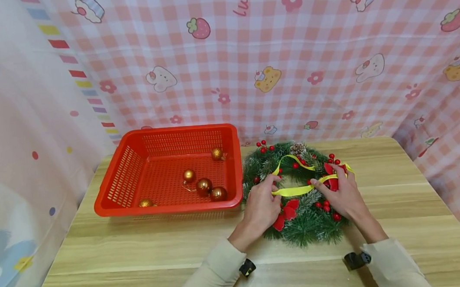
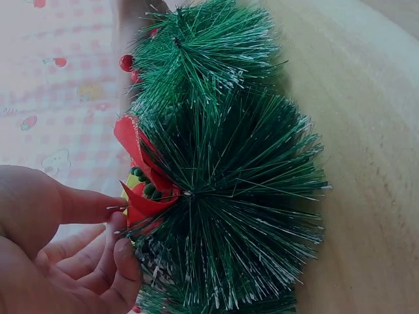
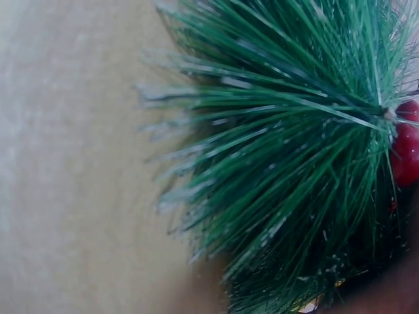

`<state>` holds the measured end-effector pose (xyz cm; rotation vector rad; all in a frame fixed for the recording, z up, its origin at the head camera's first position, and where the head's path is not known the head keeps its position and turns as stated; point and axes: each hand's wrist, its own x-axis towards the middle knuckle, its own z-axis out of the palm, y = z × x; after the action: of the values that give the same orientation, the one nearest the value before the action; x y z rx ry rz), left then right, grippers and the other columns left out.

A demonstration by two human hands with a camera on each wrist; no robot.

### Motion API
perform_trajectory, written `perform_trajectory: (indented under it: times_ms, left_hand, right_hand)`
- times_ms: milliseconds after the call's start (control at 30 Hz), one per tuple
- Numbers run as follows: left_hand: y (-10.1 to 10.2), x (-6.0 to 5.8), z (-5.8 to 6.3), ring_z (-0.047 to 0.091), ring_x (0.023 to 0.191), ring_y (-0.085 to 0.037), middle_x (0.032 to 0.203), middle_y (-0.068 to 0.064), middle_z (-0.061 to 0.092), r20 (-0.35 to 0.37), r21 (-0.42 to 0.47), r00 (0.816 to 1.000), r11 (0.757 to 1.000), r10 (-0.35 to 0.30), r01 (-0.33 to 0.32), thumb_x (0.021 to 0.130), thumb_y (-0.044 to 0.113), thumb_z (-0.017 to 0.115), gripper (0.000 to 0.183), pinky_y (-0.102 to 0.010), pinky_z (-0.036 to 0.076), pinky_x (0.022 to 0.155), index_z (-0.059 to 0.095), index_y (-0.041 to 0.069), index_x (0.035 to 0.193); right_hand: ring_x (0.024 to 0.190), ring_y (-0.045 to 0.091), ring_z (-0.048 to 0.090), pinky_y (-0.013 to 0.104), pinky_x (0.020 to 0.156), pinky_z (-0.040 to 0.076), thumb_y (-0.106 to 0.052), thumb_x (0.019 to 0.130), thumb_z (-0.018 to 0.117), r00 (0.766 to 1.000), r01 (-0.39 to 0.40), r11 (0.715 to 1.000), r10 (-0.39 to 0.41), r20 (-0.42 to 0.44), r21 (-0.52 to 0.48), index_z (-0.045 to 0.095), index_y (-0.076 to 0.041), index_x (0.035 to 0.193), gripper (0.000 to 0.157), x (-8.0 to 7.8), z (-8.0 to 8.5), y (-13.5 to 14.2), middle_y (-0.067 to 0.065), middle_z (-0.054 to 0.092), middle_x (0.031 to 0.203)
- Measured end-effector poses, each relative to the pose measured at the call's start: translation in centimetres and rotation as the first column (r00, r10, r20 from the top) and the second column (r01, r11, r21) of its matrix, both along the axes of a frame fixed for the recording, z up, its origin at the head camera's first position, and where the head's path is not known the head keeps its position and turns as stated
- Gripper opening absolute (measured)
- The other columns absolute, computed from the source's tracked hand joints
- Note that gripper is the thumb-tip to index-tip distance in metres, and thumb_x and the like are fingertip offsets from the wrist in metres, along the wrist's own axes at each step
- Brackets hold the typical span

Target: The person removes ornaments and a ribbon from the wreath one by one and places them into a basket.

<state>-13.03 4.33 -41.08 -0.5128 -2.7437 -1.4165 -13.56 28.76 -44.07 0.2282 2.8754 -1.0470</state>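
Observation:
A green Christmas wreath (image 1: 302,231) with red berries, red poinsettia flowers (image 1: 286,213) and a pine cone (image 1: 297,148) lies on the wooden table. Across its middle runs a yellow ribbon (image 1: 293,191), with another stretch of it arching at the back of the ring. My left hand (image 1: 261,207) pinches the ribbon at the wreath's left side; the left wrist view shows its thumb and fingers (image 2: 85,206) close together beside a red flower. Over the right side, my right hand (image 1: 343,195) holds the ribbon between thumb and fingers. Pine needles (image 3: 288,144) fill most of the right wrist view.
A red plastic basket (image 1: 169,209) stands left of the wreath, right up against it in the head view. Several gold and bronze baubles (image 1: 204,186) lie inside. A pink checked cloth (image 1: 226,74) hangs behind the table (image 1: 142,256).

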Motion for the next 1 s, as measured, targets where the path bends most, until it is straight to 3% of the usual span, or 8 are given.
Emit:
perform_trajectory:
  times_ms: [333,500,733,1000]
  left_hand:
    - [-0.6,0.5,1.2,0.062,0.068,-0.005,0.091,-0.005,0.069,0.029,0.072,1.000,0.997,-0.004,0.002,0.092,0.003,0.066,0.025,-0.017,0.049,0.058,0.062,0.010,0.116]
    - [-1.0,0.7,1.7,0.060,0.066,-0.003,0.089,-0.003,0.068,0.013,0.061,1.000,0.998,-0.012,0.011,0.092,0.007,0.068,0.022,-0.017,0.049,0.059,0.063,0.011,0.113]
    - [-1.6,0.4,2.4,0.063,0.068,-0.008,0.086,-0.005,0.067,-0.094,0.095,0.994,0.995,0.047,-0.038,0.090,0.005,0.070,0.019,-0.019,0.051,0.063,0.063,0.008,0.108]
    - [-3.2,-0.1,4.0,0.064,0.068,-0.015,0.083,-0.007,0.064,-0.110,0.174,0.987,0.980,0.120,-0.100,0.090,0.001,0.066,0.015,-0.022,0.053,0.064,0.064,0.004,0.104]
  right_hand:
    - [0.122,0.061,0.038,0.073,0.093,0.036,-0.065,0.094,0.049,0.999,0.014,1.000,-0.015,-0.050,-0.007,0.012,-0.011,0.159,0.093,0.3,0.0,-0.1,0.039,0.009,0.152]
    - [0.125,0.064,0.035,0.076,0.093,0.033,-0.061,0.094,0.054,0.994,0.025,1.000,-0.026,-0.102,-0.011,0.013,-0.015,0.160,0.091,0.4,-0.3,-0.1,0.035,0.006,0.156]
    - [0.127,0.062,0.032,0.077,0.094,0.031,-0.056,0.093,0.059,0.987,0.032,0.999,-0.037,-0.156,-0.033,0.012,-0.014,0.160,0.092,0.5,-0.5,-0.1,0.032,0.007,0.157]
    - [0.130,0.057,0.031,0.074,0.097,0.031,-0.052,0.091,0.065,0.980,0.038,0.998,-0.048,-0.195,-0.055,0.011,-0.014,0.160,0.095,0.7,-0.7,0.0,0.032,0.013,0.155]
